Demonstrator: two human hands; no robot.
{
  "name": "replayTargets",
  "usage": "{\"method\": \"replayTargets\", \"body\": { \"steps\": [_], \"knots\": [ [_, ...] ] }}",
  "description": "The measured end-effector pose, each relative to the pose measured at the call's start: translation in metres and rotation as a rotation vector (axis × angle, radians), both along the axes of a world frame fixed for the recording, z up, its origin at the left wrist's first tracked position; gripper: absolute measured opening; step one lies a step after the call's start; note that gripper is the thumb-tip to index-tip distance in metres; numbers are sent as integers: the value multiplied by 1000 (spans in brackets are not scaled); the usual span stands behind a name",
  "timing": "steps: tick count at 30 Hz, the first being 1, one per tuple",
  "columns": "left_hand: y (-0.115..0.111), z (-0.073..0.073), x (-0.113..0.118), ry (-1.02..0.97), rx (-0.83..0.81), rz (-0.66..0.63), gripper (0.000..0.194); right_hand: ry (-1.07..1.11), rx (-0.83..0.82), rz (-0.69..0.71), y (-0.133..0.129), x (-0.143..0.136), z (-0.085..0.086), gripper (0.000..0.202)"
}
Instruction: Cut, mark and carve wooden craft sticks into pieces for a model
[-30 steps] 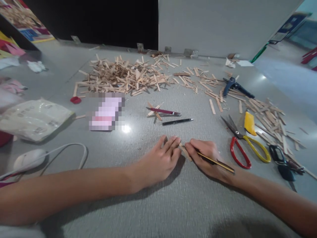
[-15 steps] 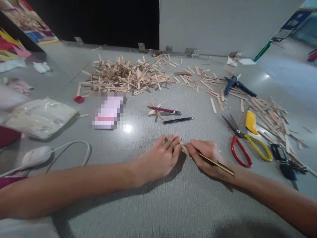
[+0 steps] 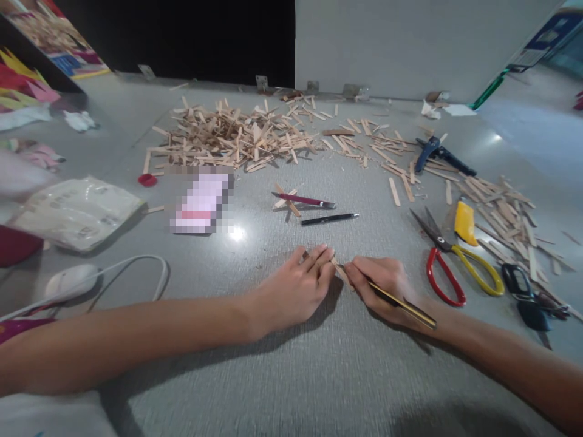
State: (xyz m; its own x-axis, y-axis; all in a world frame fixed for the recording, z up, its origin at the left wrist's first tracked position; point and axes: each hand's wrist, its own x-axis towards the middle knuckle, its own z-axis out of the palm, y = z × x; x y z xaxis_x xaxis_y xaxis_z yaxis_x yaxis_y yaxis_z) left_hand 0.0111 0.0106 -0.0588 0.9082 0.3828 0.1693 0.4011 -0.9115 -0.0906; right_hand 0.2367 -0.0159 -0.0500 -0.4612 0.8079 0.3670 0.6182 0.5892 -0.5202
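Observation:
My right hand (image 3: 382,285) is closed round a yellow-and-black pencil (image 3: 403,304), its tip end hidden beside the fingers. Under the fingertips of my left hand (image 3: 300,285) lies a flat wooden craft stick (image 3: 342,274), pinned against the table; part of it shows in the gap between both hands. Just beyond them rest a black pen (image 3: 330,219) and a dark red pen (image 3: 306,199), the red one lying across a few crossed sticks (image 3: 291,209).
A large heap of craft sticks (image 3: 228,136) lies at the back. Scissors (image 3: 441,243), a yellow cutter (image 3: 464,223), a dark blue tool (image 3: 430,153) and keys (image 3: 532,314) are to the right. A blurred pink object (image 3: 203,203), plastic packet (image 3: 82,212) and white mouse (image 3: 70,282) sit left.
My right hand and the pencil have shifted slightly right and down, so a little more of the stick shows. My left hand stays almost in place.

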Motion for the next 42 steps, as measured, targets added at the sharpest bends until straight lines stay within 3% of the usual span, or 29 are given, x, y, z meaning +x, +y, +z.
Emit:
{"method": "replayTargets", "body": {
  "steps": [8,14,22,29,34,42],
  "knots": [
    [0,1,-1,13,45,3,43,70,-66,-10,0,-1,1,40],
    [2,-1,-3,-97,155,-62,43,323,-331,-275,-5,-4,8,51],
    [2,-8,-5,-137,91,-39,30,759,-619,-537,15,0,14,49],
    [-1,-8,-5,-130,125,-22,29,876,-694,-531,21,3,11,51],
    [-1,-8,-6,-136,124,-8,33,960,-634,-539,23,4,7,54],
    [-1,-15,-8,-144,19,-4,35,996,-697,-490,23,5,8,62]
  ]
}}
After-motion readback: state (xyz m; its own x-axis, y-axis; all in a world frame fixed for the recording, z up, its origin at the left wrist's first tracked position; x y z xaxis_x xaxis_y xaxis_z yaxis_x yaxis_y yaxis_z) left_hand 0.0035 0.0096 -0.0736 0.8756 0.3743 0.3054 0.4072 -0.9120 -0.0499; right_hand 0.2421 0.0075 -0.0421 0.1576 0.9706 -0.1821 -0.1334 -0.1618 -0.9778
